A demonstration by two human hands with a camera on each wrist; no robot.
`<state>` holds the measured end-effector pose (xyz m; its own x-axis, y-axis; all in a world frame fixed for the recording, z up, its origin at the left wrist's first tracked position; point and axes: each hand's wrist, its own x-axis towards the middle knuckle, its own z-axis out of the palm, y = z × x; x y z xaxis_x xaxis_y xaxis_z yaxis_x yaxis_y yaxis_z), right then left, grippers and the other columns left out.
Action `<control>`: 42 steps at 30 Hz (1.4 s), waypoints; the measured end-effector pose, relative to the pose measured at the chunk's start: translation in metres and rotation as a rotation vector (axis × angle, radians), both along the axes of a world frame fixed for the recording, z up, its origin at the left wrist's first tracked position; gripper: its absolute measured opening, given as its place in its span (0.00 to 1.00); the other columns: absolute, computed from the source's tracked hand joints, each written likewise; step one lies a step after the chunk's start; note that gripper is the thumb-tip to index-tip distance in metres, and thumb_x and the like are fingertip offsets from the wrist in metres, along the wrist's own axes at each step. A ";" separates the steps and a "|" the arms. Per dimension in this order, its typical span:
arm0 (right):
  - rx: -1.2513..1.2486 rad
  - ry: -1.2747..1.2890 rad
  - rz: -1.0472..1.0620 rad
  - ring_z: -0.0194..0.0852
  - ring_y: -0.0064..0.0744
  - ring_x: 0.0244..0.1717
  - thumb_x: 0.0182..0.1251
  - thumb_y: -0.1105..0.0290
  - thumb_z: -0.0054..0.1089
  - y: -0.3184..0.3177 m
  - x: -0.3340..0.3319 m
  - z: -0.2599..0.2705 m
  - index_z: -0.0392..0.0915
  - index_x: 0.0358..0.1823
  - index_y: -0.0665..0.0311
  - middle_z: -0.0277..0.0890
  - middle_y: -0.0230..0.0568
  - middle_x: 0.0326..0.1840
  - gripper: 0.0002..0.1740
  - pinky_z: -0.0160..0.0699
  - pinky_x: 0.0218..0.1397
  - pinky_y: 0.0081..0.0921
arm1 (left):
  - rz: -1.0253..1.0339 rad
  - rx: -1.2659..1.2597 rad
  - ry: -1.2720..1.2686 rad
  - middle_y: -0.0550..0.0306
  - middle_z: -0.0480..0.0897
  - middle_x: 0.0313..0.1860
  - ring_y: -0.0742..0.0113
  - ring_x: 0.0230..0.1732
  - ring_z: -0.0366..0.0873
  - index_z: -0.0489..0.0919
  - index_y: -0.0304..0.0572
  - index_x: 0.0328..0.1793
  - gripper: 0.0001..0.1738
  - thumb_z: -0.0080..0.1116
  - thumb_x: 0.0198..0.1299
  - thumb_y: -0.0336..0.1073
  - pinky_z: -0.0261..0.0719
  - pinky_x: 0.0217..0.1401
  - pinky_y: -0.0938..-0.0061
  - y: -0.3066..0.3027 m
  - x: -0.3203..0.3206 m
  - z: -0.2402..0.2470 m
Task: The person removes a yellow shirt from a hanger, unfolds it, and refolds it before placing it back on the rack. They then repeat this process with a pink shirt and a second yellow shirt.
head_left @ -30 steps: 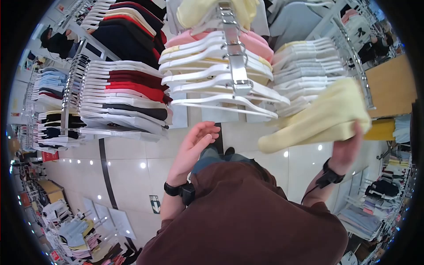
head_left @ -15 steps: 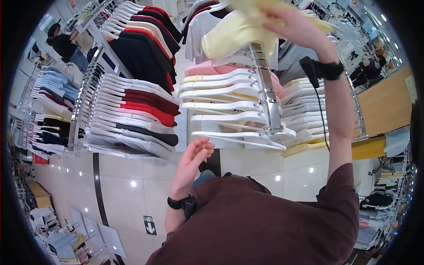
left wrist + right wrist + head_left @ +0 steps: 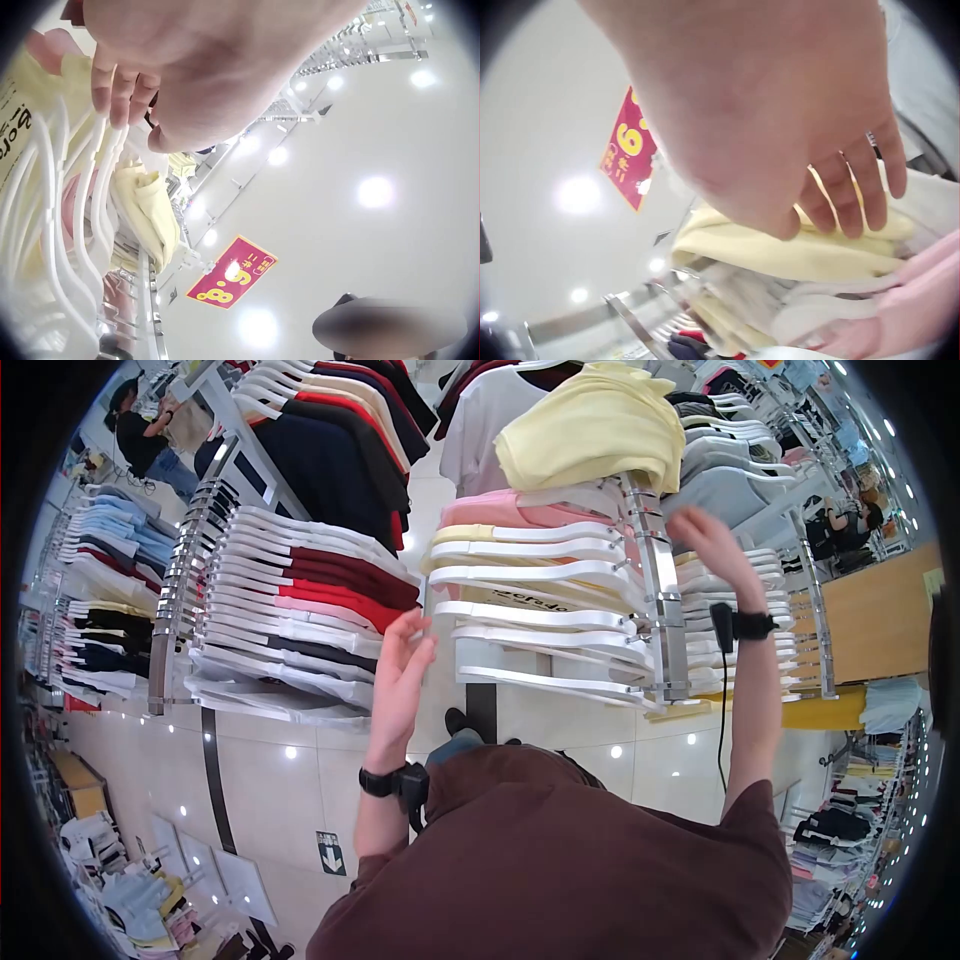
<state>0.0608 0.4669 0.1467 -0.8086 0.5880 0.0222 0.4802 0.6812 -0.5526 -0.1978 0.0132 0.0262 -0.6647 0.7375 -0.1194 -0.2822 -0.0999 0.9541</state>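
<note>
A pale yellow garment (image 3: 590, 430) lies draped over the middle rack's far part, above pink clothes and white hangers (image 3: 545, 613). My right hand (image 3: 708, 545) is just right of the metal rail (image 3: 657, 600), its fingers extended and holding nothing. In the right wrist view the same garment (image 3: 780, 251) shows behind the spread fingers. My left hand (image 3: 398, 678) is raised between the left row of clothes and the middle hangers, fingers loosely bent and empty. The left wrist view shows white hangers (image 3: 56, 232) beside that hand; contact cannot be told.
Racks of red, white and dark clothes (image 3: 310, 590) stand at the left. Grey and white clothes hang on the right rack (image 3: 745, 490), near a wooden panel (image 3: 870, 630). Two people are farther off, at upper left and upper right. A red sign (image 3: 232, 272) hangs overhead.
The yellow garment moved from the right side onto the top of the middle rack, and my right hand let go and drew back. My left hand shifted slightly left and up.
</note>
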 end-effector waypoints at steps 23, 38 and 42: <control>-0.530 -0.164 -0.201 0.76 0.28 0.72 0.88 0.58 0.54 -0.063 0.036 -0.080 0.77 0.77 0.70 0.82 0.39 0.73 0.28 0.71 0.78 0.29 | -0.263 -0.153 0.372 0.51 0.87 0.59 0.65 0.61 0.84 0.77 0.38 0.77 0.25 0.62 0.78 0.37 0.81 0.66 0.70 0.124 -0.111 -0.072; -0.906 -0.075 -0.249 0.79 0.20 0.63 0.84 0.66 0.65 -0.043 0.082 -0.133 0.81 0.73 0.69 0.86 0.32 0.65 0.23 0.78 0.70 0.25 | -0.228 -0.215 0.407 0.55 0.88 0.57 0.71 0.56 0.84 0.80 0.35 0.70 0.19 0.61 0.78 0.34 0.81 0.63 0.74 0.109 -0.103 -0.059; -1.012 0.002 -0.275 0.80 0.19 0.62 0.84 0.66 0.64 -0.053 0.090 -0.148 0.81 0.73 0.66 0.86 0.30 0.64 0.22 0.79 0.67 0.25 | -0.276 -0.169 0.320 0.57 0.88 0.56 0.73 0.55 0.84 0.82 0.36 0.68 0.17 0.61 0.78 0.31 0.81 0.61 0.76 0.111 -0.110 -0.057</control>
